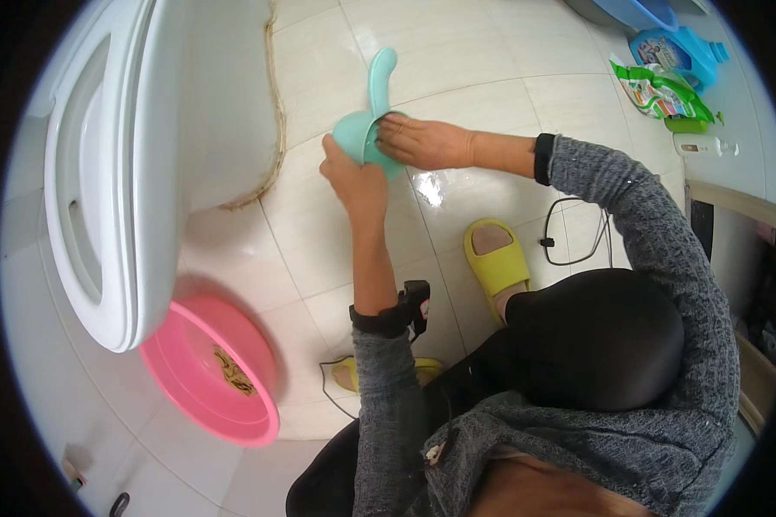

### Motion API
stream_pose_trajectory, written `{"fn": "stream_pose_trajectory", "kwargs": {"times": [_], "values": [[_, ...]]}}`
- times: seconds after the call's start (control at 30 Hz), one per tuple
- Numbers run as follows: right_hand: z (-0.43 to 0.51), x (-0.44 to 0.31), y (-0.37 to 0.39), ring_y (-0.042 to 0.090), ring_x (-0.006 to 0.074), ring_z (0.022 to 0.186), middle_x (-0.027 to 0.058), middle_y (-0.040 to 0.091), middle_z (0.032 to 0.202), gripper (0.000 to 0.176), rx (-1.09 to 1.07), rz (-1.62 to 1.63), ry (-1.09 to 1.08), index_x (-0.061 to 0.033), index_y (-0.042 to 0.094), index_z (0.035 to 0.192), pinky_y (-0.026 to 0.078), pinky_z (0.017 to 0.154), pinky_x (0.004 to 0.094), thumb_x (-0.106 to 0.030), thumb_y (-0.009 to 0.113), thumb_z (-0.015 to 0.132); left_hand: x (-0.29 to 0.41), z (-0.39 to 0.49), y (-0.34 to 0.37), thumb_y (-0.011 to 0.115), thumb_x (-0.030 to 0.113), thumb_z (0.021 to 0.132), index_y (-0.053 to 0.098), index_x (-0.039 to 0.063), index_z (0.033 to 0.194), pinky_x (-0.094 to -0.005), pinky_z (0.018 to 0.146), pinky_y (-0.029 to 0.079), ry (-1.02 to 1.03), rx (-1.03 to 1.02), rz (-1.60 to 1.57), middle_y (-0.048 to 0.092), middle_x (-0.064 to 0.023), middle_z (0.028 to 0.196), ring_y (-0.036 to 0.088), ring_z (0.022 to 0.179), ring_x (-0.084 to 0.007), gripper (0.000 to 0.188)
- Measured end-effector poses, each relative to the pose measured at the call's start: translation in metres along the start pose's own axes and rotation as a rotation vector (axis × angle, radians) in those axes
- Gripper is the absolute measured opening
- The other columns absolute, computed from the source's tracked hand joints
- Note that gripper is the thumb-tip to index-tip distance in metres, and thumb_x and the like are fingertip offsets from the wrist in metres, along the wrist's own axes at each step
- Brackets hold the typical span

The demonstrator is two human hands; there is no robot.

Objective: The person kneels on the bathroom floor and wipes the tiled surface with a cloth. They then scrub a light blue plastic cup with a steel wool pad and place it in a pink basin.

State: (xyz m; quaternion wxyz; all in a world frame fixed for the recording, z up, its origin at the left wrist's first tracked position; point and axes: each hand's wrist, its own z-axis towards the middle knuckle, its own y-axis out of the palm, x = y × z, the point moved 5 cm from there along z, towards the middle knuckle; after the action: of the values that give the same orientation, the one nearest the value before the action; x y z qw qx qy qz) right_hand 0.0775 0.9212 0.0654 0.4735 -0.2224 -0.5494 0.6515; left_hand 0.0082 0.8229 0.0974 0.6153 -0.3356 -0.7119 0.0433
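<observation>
A turquoise plastic water ladle [350, 134] is tilted above the tiled floor, its curved handle pointing away from me. My left hand [357, 184] grips the near side of its bowl, thumb on the outside. The fingers of my right hand [423, 141] reach into the bowl and rest against its inner surface. Their tips are partly hidden, so I cannot tell whether they hold anything. Black bands circle both wrists, and a small black device [416, 304] is attached by the left one.
A white toilet [158, 194] stands left, with a pink basin [258, 342] holding a brownish bundle [233, 371] below it. Right are a blue bottle [701, 58], a green-white packet [663, 94] and a white pump bottle [698, 145]. A black cable [548, 220] loops near my yellow slipper [501, 262].
</observation>
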Motion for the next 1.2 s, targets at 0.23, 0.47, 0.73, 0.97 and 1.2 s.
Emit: {"fn": "stream_pose_trajectory", "kwargs": {"times": [0.23, 0.47, 0.73, 0.97, 1.2], "values": [[0.011, -0.005, -0.008, 0.059, 0.0302, 0.084, 0.0116, 0.06, 0.09, 0.011, -0.001, 0.68, 0.551, -0.0018, 0.059, 0.091, 0.051, 0.07, 0.0384, -0.002, 0.06, 0.08, -0.006, 0.004, -0.008, 0.064, 0.01, 0.081, 0.008, 0.004, 0.15, -0.0438, 0.105, 0.034, 0.012, 0.014, -0.281, 0.029, -0.0275, 0.142, 0.035, 0.131, -0.037, 0.089], [0.025, 0.03, -0.04, 0.064, 0.0228, 0.085, 0.015, 0.066, 0.095, 0.019, 0.159, 1.564, 1.1, 0.0043, 0.061, 0.096, 0.051, 0.072, 0.0336, -0.009, 0.066, 0.083, -0.024, -0.001, -0.002, 0.073, 0.036, 0.08, -0.002, 0.01, 0.151, -0.0483, 0.106, 0.033, -0.021, -0.222, -0.912, 0.026, -0.0176, 0.148, 0.034, 0.132, -0.0313, 0.107], [0.033, 0.035, -0.049, 0.06, 0.0216, 0.097, 0.0161, 0.058, 0.111, 0.042, 0.192, 2.114, 1.257, 0.007, 0.05, 0.121, 0.052, 0.085, 0.0353, -0.019, 0.063, 0.09, -0.034, -0.004, 0.028, 0.073, 0.052, 0.076, 0.026, 0.006, 0.141, -0.0445, 0.094, 0.044, -0.028, -0.336, -1.045, 0.043, -0.0098, 0.132, 0.046, 0.119, -0.0252, 0.093], [0.044, 0.046, -0.066, 0.059, 0.0195, 0.094, 0.0168, 0.057, 0.106, 0.036, 0.266, 2.103, 1.209, 0.0025, 0.053, 0.116, 0.053, 0.079, 0.0318, -0.028, 0.053, 0.096, -0.015, -0.014, 0.036, 0.051, 0.062, 0.088, 0.05, 0.006, 0.096, -0.0264, 0.053, 0.044, -0.033, -0.483, -0.802, 0.05, -0.0006, 0.074, 0.048, 0.058, -0.0108, 0.057], [0.039, 0.03, -0.074, 0.055, 0.034, 0.101, 0.0109, 0.058, 0.087, 0.04, -0.12, 1.046, 0.347, -0.0004, 0.057, 0.093, 0.026, 0.111, 0.0522, -0.04, 0.048, 0.093, 0.003, -0.03, 0.023, 0.024, 0.079, 0.085, 0.051, 0.007, 0.09, -0.0233, 0.041, 0.033, -0.181, -0.51, -0.811, 0.044, 0.0008, 0.061, 0.04, 0.047, -0.008, 0.077]]}}
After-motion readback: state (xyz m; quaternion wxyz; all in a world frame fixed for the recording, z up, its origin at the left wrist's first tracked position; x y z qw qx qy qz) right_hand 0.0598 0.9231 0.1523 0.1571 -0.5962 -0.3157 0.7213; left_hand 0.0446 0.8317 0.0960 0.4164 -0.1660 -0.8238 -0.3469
